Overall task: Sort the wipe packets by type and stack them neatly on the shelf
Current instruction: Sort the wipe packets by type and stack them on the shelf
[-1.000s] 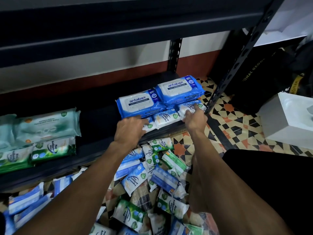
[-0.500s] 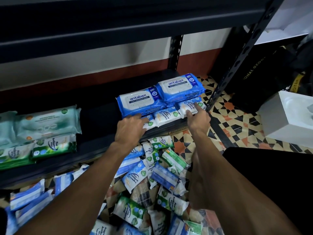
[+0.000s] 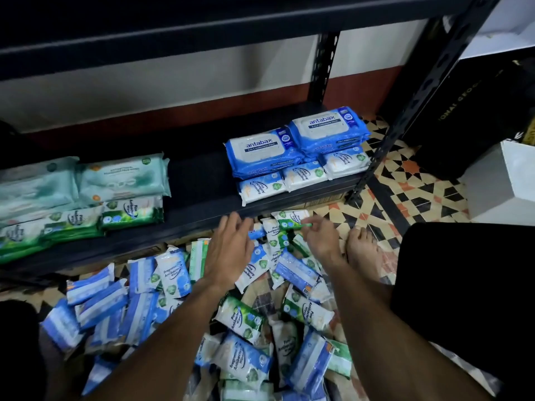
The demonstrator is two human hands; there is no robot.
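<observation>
Both hands hover just below the front edge of the black shelf point(image 3: 202, 204), over a loose pile of small wipe packets point(image 3: 246, 316) on the floor. My left hand point(image 3: 228, 250) is spread, fingers straight, holding nothing. The fingers of my right hand point(image 3: 321, 235) are loosely curled, their tips at the edge of a green pine packet point(image 3: 289, 220); no firm grip shows. On the shelf at right lie two blue Antabax packs point(image 3: 260, 149), with a row of three small blue-white packets point(image 3: 304, 176) in front. At the shelf's left are pale green packs point(image 3: 121, 175) and green pine packets point(image 3: 130, 212).
A black shelf upright point(image 3: 405, 120) slants down at the right. Beyond it stand a black bag point(image 3: 477, 96) and a white box point(image 3: 503, 183) on the patterned tile floor point(image 3: 411, 175). My bare foot point(image 3: 362, 250) rests beside the pile. An upper shelf board point(image 3: 202, 27) overhangs.
Both hands have left the row of small blue-white packets on the shelf and dropped to the floor pile. The row now lies straight along the shelf front.
</observation>
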